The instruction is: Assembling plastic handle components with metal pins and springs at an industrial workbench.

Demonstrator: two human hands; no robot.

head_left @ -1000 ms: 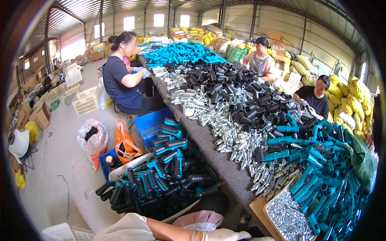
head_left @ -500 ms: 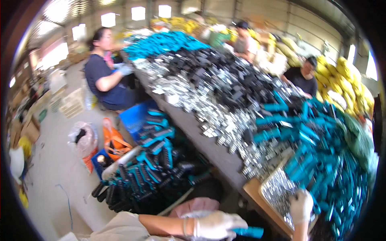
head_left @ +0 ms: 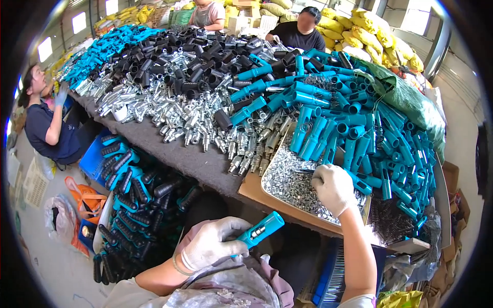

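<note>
Teal plastic handles [head_left: 354,128] heap across the right half of the frame on a long worktop [head_left: 169,154], beside piles of black tubes [head_left: 195,56] and silver metal fittings [head_left: 190,115]. Lower centre, a tray of small metal screws [head_left: 287,182] sits at the worktop's edge; the gloved right hand [head_left: 333,189] rests in it, fingers curled into the screws. The gloved left hand [head_left: 213,245] grips one teal handle [head_left: 261,231] at bottom centre.

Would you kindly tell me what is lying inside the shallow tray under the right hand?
The tray holds a heap of small silvery metal parts, too small to identify. The gloved right hand rests on them and hides what its fingers pick. Teal tubes cover the tray's far edge.
</note>
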